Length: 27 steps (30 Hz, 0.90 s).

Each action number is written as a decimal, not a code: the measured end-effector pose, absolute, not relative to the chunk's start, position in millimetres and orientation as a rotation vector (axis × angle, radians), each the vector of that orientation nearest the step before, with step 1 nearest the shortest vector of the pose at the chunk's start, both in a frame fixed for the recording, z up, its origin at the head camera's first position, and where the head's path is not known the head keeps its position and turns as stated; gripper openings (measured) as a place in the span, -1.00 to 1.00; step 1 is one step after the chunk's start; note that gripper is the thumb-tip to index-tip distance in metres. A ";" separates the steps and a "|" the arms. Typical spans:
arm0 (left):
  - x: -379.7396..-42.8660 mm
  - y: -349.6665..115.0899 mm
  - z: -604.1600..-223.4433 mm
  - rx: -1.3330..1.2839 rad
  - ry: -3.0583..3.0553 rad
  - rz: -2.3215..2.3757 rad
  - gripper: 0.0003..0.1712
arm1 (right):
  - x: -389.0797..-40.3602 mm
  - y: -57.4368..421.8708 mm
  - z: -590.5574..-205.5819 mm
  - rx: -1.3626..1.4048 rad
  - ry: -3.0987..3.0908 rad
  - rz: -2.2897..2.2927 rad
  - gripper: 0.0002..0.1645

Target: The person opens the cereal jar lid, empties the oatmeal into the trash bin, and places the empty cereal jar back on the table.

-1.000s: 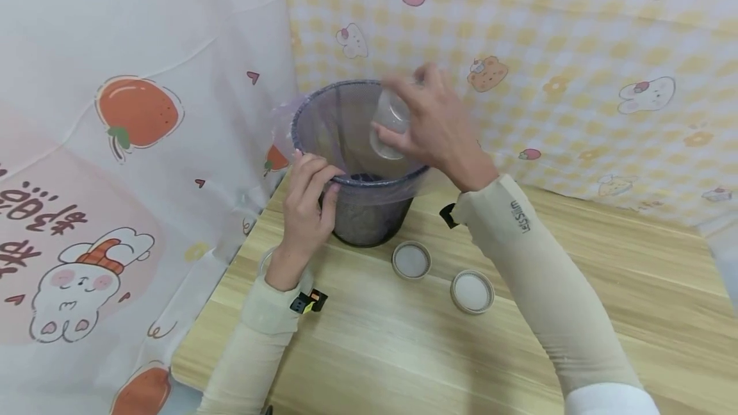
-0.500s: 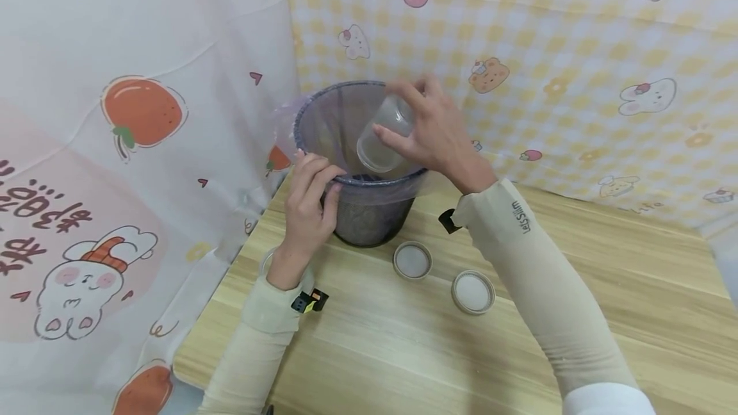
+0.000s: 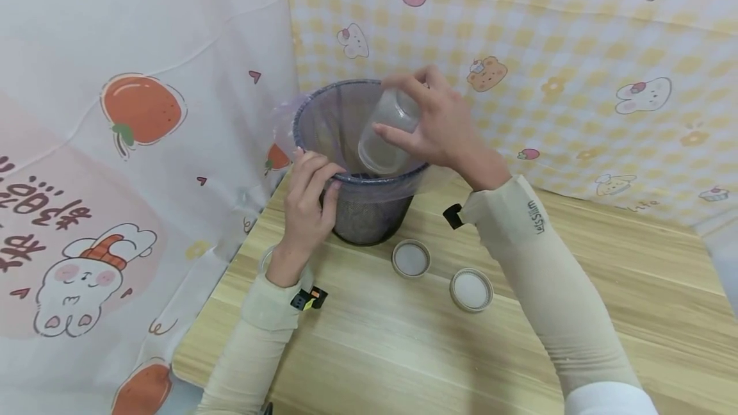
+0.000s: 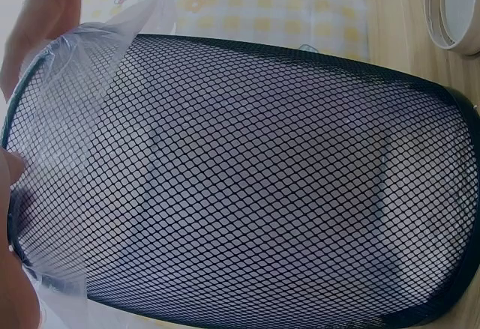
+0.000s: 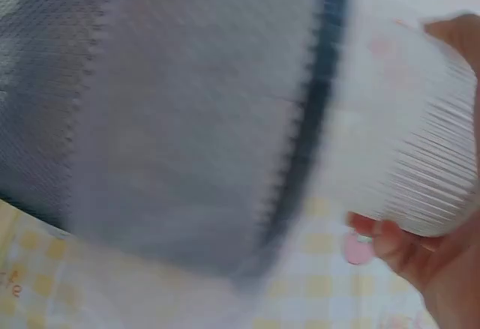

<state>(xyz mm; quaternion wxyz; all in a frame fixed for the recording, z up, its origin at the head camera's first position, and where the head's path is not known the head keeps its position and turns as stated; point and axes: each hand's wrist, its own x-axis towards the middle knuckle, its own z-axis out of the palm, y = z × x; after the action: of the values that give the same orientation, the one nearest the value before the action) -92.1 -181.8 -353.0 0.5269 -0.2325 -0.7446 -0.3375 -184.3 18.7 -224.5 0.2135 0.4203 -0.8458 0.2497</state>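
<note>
My right hand (image 3: 444, 123) grips a clear jar (image 3: 385, 143), holding it tilted mouth-down over the opening of a dark mesh waste bin (image 3: 369, 219). In the right wrist view, the jar's ribbed side (image 5: 435, 149) shows between thumb and fingers, beside the bin's blurred rim. At the near left of the bin, my left hand (image 3: 309, 203) holds the rim, fingers over the top and thumb outside. A thin, see-through purplish plastic bag (image 3: 286, 117) lines the bin and folds over its rim. The left wrist view shows the mesh wall close up.
Two round lids (image 3: 411, 258) (image 3: 471, 290) with pale insides lie on the wooden table (image 3: 392, 351) in front of the bin. Another clear round container (image 3: 266, 260) stands partly hidden behind my left wrist. Patterned cloths (image 3: 553, 37) hang behind and at left.
The right hand has tipped the jar so its mouth points lower and further left into the bin, then shifted slightly right. The left hand stays on the rim.
</note>
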 end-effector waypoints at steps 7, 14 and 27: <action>-90.7 -182.5 -348.9 -0.560 -1.778 -0.787 -0.67 | -178.0 25.4 -211.9 1.158 -2.531 0.558 -0.31; -90.5 -181.6 -349.2 -0.567 -1.771 -0.789 -0.65 | -177.6 28.1 -213.3 1.123 -2.428 0.651 -0.31; -89.6 -181.1 -351.1 -0.557 -1.784 -0.795 -0.67 | -175.3 32.7 -207.9 1.121 -2.299 0.709 -0.29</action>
<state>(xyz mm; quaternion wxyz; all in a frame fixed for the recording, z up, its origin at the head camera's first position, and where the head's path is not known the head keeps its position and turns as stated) -89.6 -181.1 -351.1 0.5273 -0.2332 -0.7464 -0.3325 -175.3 32.7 -207.9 0.2412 0.4097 -0.8407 0.2592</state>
